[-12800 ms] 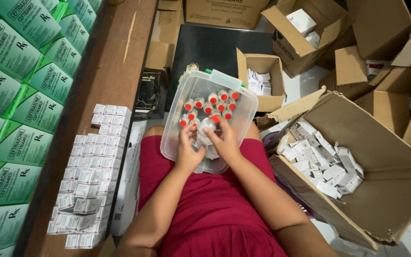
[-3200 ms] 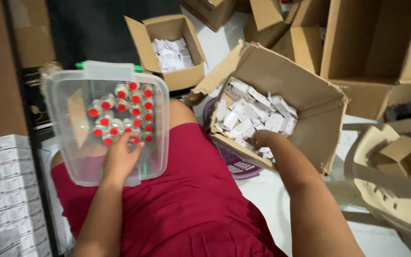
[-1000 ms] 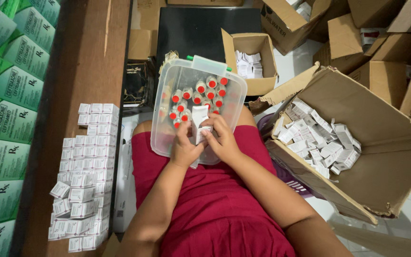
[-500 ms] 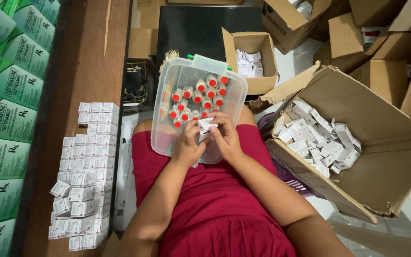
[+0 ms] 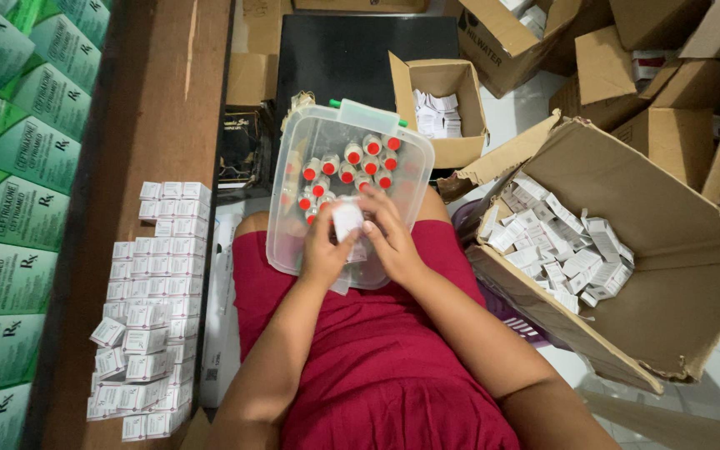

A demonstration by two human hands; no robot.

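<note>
Both hands — left hand, right hand — grasp a small white box over the plastic tub on the lap. Red-capped vials lie inside, seemingly loose.

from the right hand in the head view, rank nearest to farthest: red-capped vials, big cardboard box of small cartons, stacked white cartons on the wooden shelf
Measured from the right hand:
1. Red-capped vials, just ahead in the clear plastic tub.
2. Big cardboard box of small cartons, to its right.
3. Stacked white cartons, far left on the wooden shelf.
</note>
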